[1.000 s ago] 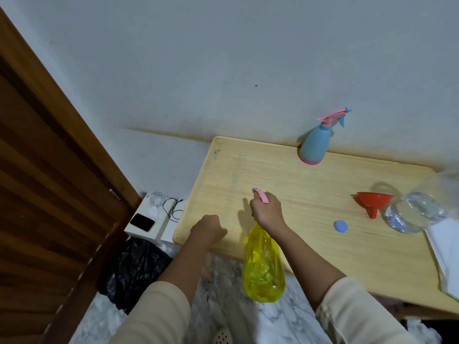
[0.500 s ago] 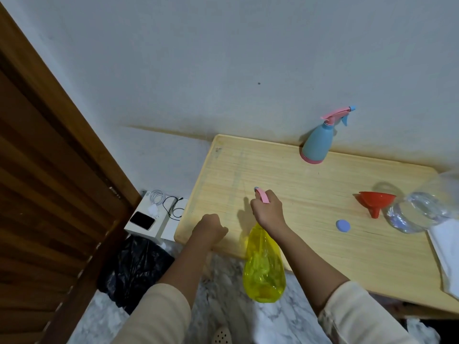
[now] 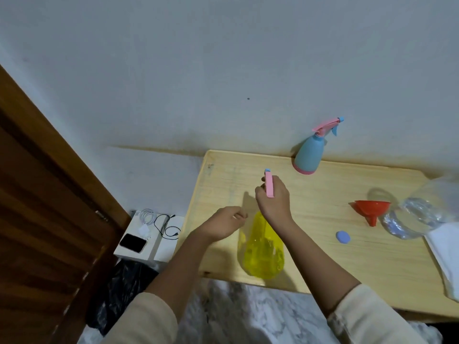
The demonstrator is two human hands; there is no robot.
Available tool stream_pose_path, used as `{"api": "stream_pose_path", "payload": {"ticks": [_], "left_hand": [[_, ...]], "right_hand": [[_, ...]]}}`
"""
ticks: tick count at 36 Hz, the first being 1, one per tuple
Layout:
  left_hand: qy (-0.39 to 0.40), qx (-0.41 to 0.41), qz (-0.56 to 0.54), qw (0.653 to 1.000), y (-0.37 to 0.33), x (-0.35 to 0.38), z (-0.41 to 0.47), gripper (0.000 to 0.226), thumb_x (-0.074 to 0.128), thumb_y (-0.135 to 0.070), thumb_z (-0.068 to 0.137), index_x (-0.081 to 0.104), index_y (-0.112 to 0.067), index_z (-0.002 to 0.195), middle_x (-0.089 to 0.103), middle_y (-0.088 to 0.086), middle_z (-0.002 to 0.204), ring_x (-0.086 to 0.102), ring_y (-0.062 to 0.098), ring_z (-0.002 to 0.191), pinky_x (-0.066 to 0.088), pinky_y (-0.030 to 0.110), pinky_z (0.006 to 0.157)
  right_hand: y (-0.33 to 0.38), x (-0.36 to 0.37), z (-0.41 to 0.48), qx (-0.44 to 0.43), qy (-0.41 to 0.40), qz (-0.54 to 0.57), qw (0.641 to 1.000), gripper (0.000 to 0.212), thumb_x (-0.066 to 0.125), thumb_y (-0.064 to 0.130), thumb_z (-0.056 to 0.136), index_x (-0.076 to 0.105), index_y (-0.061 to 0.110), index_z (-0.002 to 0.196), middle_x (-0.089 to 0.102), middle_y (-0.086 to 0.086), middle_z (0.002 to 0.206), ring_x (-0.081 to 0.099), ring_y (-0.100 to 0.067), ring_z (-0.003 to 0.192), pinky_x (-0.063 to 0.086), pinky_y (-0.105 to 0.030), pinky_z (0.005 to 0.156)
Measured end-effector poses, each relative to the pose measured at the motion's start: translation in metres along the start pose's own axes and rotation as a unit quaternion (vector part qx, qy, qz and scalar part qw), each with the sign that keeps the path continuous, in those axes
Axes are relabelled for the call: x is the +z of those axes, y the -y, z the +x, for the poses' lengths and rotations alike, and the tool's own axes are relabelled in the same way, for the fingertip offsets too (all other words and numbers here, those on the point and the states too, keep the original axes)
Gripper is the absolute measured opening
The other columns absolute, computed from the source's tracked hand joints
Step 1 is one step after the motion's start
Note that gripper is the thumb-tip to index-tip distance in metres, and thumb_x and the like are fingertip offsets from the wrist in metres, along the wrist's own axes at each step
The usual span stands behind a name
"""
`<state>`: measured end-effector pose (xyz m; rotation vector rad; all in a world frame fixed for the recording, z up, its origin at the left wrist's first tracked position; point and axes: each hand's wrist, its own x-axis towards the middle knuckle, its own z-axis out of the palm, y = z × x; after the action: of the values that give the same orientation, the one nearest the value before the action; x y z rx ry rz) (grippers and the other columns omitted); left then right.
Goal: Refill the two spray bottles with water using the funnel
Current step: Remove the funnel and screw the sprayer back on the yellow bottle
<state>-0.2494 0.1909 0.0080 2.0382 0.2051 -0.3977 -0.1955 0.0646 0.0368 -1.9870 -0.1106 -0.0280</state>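
Observation:
A yellow see-through spray bottle (image 3: pixel 262 247) with a pink trigger head hangs over the near left edge of the wooden table (image 3: pixel 310 194). My right hand (image 3: pixel 273 199) is shut on its pink head and neck. My left hand (image 3: pixel 224 223) is a loose fist just left of the bottle, apart from it, holding nothing. A blue spray bottle (image 3: pixel 309 152) with a pink head stands upright at the table's back edge against the wall. A red funnel (image 3: pixel 371 211) sits on the table to the right, beside a clear water bottle (image 3: pixel 422 214) lying on its side.
A small blue cap (image 3: pixel 343 237) lies on the table between the yellow bottle and the funnel. A white cloth (image 3: pixel 447 254) covers the right edge. Left of the table are white boxes with a phone and cables (image 3: pixel 149 232), a black bag and a wooden door (image 3: pixel 37 207).
My right hand has lifted the yellow bottle up and forward over the table edge. My left hand has risen from the table edge and moved right, closer to the bottle.

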Motion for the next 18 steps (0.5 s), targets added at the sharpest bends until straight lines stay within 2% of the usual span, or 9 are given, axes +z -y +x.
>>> {"api": "stream_pose_path", "payload": {"ticks": [3, 5, 7, 9, 11, 13, 15, 16, 18], "left_hand": [[0.041, 0.048, -0.027, 0.998, -0.03, -0.002, 0.011, 0.025, 0.047, -0.001, 0.088, 0.059, -0.022, 0.097, 0.06, -0.007, 0.088, 0.055, -0.001, 0.079, 0.042, 0.012, 0.071], [0.076, 0.056, -0.05, 0.994, -0.04, 0.003, 0.023, 0.039, 0.056, -0.003, 0.083, 0.05, -0.022, 0.117, 0.06, -0.003, 0.103, 0.058, 0.003, 0.091, 0.045, 0.016, 0.081], [0.062, 0.076, -0.06, 0.993, -0.048, 0.012, 0.039, 0.072, 0.068, -0.02, 0.067, 0.037, -0.019, 0.131, 0.055, -0.002, 0.118, 0.056, 0.011, 0.107, 0.047, 0.027, 0.091], [-0.003, 0.096, -0.045, 0.994, -0.056, 0.023, 0.057, 0.096, 0.07, -0.039, 0.048, 0.033, -0.02, 0.134, 0.05, 0.0, 0.126, 0.051, 0.014, 0.116, 0.046, 0.034, 0.096], [-0.072, 0.11, -0.041, 0.99, -0.068, 0.031, 0.074, 0.092, 0.07, -0.043, 0.047, 0.042, -0.019, 0.131, 0.052, 0.0, 0.127, 0.052, 0.014, 0.116, 0.045, 0.032, 0.095], [-0.109, 0.11, -0.039, 0.987, -0.081, 0.03, 0.09, 0.068, 0.065, -0.036, 0.054, 0.052, -0.022, 0.12, 0.06, -0.001, 0.117, 0.058, 0.015, 0.108, 0.047, 0.029, 0.089], [-0.105, 0.102, -0.076, 0.986, -0.084, 0.022, 0.113, 0.051, 0.072, -0.025, 0.058, 0.055, -0.027, 0.107, 0.064, -0.004, 0.102, 0.063, 0.009, 0.097, 0.05, 0.025, 0.081], [-0.09, 0.095, -0.107, 0.986, -0.083, 0.015, 0.125, 0.048, 0.078, -0.015, 0.061, 0.054, -0.028, 0.1, 0.064, -0.006, 0.094, 0.064, 0.004, 0.087, 0.05, 0.018, 0.073], [-0.066, 0.097, -0.114, 0.987, -0.078, -0.001, 0.15, 0.056, 0.084, -0.001, 0.063, 0.054, -0.035, 0.096, 0.062, -0.013, 0.089, 0.061, -0.002, 0.079, 0.045, 0.006, 0.064]], "right_hand": [[0.011, -0.008, 0.023, -0.048, -0.049, 0.001, 0.998, 0.013, 0.051, 0.007, 0.078, 0.048, -0.001, 0.088, 0.049, -0.016, 0.085, 0.046, -0.03, 0.078, 0.032, -0.032, 0.064], [0.016, -0.012, 0.04, -0.068, -0.074, -0.001, 0.995, 0.017, 0.053, 0.0, 0.078, 0.043, 0.006, 0.09, 0.044, -0.01, 0.088, 0.042, -0.025, 0.079, 0.025, -0.025, 0.063], [0.018, -0.014, 0.056, -0.091, -0.092, -0.008, 0.991, 0.021, 0.052, 0.002, 0.076, 0.04, 0.007, 0.093, 0.039, -0.008, 0.091, 0.039, -0.023, 0.081, 0.025, -0.022, 0.065], [0.018, -0.015, 0.072, -0.11, -0.112, -0.03, 0.987, 0.026, 0.051, 0.005, 0.074, 0.042, 0.003, 0.098, 0.036, -0.007, 0.094, 0.037, -0.022, 0.085, 0.025, -0.022, 0.07], [0.016, -0.016, 0.088, -0.114, -0.124, -0.062, 0.984, 0.031, 0.055, 0.002, 0.075, 0.043, -0.004, 0.102, 0.033, -0.007, 0.097, 0.035, -0.022, 0.091, 0.026, -0.023, 0.076], [0.013, -0.018, 0.106, -0.106, -0.112, -0.085, 0.984, 0.04, 0.062, 0.004, 0.076, 0.041, -0.006, 0.109, 0.03, -0.006, 0.1, 0.033, -0.022, 0.098, 0.025, -0.022, 0.08], [0.007, -0.024, 0.126, -0.11, -0.072, -0.11, 0.985, 0.05, 0.069, 0.011, 0.073, 0.04, -0.004, 0.111, 0.029, -0.004, 0.101, 0.033, -0.023, 0.1, 0.024, -0.022, 0.08], [0.002, -0.027, 0.135, -0.116, -0.047, -0.115, 0.985, 0.054, 0.073, 0.014, 0.071, 0.04, -0.004, 0.11, 0.03, -0.004, 0.101, 0.034, -0.023, 0.1, 0.027, -0.026, 0.082], [-0.006, -0.036, 0.153, -0.126, 0.001, -0.093, 0.988, 0.06, 0.078, 0.019, 0.068, 0.04, -0.001, 0.109, 0.033, -0.005, 0.102, 0.039, -0.024, 0.102, 0.036, -0.034, 0.088]]}}
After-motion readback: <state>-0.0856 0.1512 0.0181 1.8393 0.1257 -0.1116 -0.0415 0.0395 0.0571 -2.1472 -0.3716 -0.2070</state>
